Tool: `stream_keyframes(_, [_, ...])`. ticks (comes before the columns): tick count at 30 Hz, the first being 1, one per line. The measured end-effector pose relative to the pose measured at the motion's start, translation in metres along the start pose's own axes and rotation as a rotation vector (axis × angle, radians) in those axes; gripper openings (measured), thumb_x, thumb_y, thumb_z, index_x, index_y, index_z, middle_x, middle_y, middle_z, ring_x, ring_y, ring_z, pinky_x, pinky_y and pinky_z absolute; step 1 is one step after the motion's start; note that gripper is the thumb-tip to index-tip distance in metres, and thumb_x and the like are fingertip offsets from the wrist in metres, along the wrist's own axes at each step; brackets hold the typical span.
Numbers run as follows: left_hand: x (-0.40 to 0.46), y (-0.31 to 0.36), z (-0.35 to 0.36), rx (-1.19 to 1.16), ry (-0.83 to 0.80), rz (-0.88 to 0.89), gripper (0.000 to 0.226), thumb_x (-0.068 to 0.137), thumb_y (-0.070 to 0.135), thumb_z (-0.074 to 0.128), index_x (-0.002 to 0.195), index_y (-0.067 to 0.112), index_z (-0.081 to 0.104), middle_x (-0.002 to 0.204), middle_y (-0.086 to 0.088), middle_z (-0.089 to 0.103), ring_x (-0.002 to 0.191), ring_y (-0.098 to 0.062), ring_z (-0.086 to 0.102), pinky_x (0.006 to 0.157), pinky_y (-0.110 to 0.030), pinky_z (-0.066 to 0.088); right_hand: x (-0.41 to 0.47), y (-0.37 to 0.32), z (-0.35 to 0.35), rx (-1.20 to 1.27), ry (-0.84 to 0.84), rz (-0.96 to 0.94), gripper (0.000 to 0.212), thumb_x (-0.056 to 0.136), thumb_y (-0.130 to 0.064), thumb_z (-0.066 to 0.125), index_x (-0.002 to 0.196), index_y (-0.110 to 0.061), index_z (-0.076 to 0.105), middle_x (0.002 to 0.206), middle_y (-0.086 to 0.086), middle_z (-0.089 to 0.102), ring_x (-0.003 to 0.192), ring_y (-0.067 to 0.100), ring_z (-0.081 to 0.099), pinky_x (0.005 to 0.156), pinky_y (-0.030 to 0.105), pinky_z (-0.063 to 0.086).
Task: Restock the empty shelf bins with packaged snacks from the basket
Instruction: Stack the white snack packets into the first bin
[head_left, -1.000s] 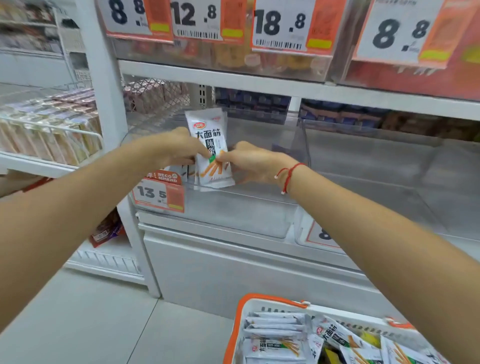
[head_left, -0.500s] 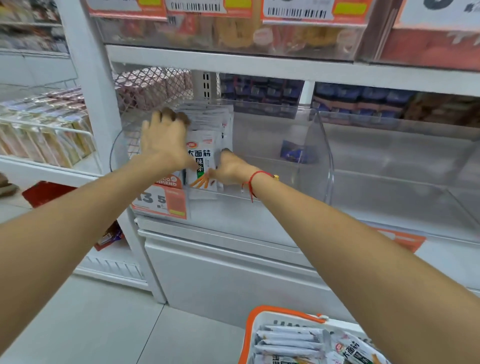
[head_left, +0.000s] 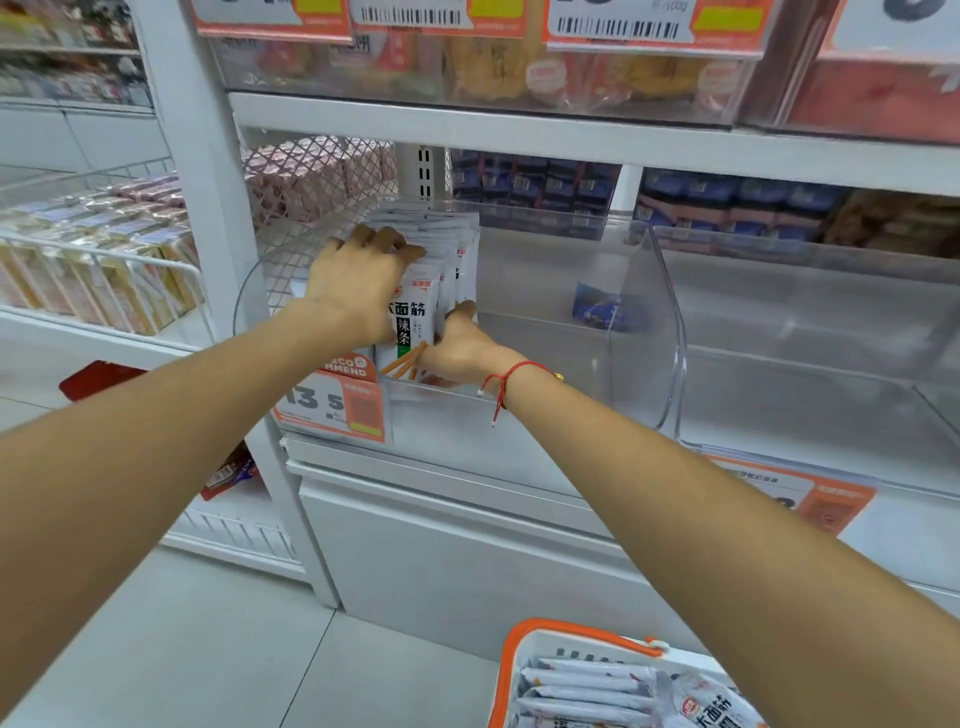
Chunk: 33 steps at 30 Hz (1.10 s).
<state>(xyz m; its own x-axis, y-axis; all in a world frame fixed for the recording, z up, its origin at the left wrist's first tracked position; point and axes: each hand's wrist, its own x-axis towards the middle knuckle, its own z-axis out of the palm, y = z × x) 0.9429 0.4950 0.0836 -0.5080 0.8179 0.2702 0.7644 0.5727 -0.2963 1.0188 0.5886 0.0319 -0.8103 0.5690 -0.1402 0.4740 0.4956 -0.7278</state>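
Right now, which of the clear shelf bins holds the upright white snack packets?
The left clear bin, where both hands work; the right clear bin beside it shows no packets.

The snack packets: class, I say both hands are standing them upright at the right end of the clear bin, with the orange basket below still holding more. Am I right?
Not quite. The head view shows the left hand and right hand standing the snack packets upright at the left end of the clear bin, not the right. The orange basket below does hold more.
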Motion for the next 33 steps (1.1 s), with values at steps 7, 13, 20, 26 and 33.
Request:
stream_keyframes(7, [0.002, 0.007, 0.000, -0.013, -0.045, -0.039, 0.089, 0.072, 0.020, 0.076, 0.147, 0.018, 0.028, 0.144, -0.009, 0.034, 0.134, -0.031, 0.027, 0.104, -0.042, 0.032, 0.001, -0.001, -0.001, -0.054, 0.044, 0.038, 0.075, 0.088, -0.016, 0.065, 0.142, -0.002, 0.014, 0.136, 0.015, 0.044, 0.124, 0.030, 0.047, 0.084, 0.031, 0.049])
stream_keyframes(13, [0.002, 0.015, -0.004, -0.004, -0.088, -0.074, 0.082, 0.076, 0.015, 0.071, 0.145, 0.014, 0.027, 0.144, -0.010, 0.033, 0.134, -0.031, 0.028, 0.104, -0.042, 0.033, -0.013, -0.010, -0.014, 0.180, -0.226, 0.126, 0.043, 0.098, -0.014, 0.048, 0.137, -0.002, 0.034, 0.147, 0.016, 0.038, 0.122, 0.025, 0.047, 0.086, 0.026, 0.045])
stream_keyframes(20, [-0.020, 0.020, -0.028, -0.144, -0.029, -0.097, 0.070, 0.080, 0.006, 0.065, 0.143, 0.010, 0.035, 0.143, -0.012, 0.039, 0.132, -0.032, 0.032, 0.103, -0.044, 0.037, -0.054, -0.004, -0.040, 0.001, -0.078, 0.004, 0.045, 0.091, -0.016, 0.059, 0.132, 0.000, 0.048, 0.128, 0.015, 0.057, 0.094, 0.021, 0.056, 0.065, 0.033, 0.053])
stream_keyframes(26, [-0.082, 0.058, -0.063, -0.541, 0.180, -0.169, 0.043, 0.085, 0.016, 0.061, 0.127, 0.021, 0.055, 0.125, -0.001, 0.060, 0.116, -0.029, 0.053, 0.089, -0.041, 0.046, -0.146, 0.013, -0.062, -0.082, 0.340, -0.316, 0.011, 0.084, -0.026, 0.067, 0.093, -0.024, 0.062, 0.078, -0.009, 0.057, 0.079, 0.015, 0.057, 0.072, 0.031, 0.047])
stream_keyframes(33, [-0.175, 0.123, -0.058, -0.713, -0.115, -0.107, 0.027, 0.087, 0.022, 0.059, 0.112, 0.030, 0.062, 0.107, 0.015, 0.066, 0.102, -0.015, 0.061, 0.085, -0.031, 0.046, -0.253, 0.106, -0.056, 0.012, 0.157, -0.112, 0.020, 0.082, -0.021, 0.071, 0.070, -0.027, 0.056, 0.063, -0.003, 0.058, 0.056, 0.009, 0.053, 0.062, 0.030, 0.045])
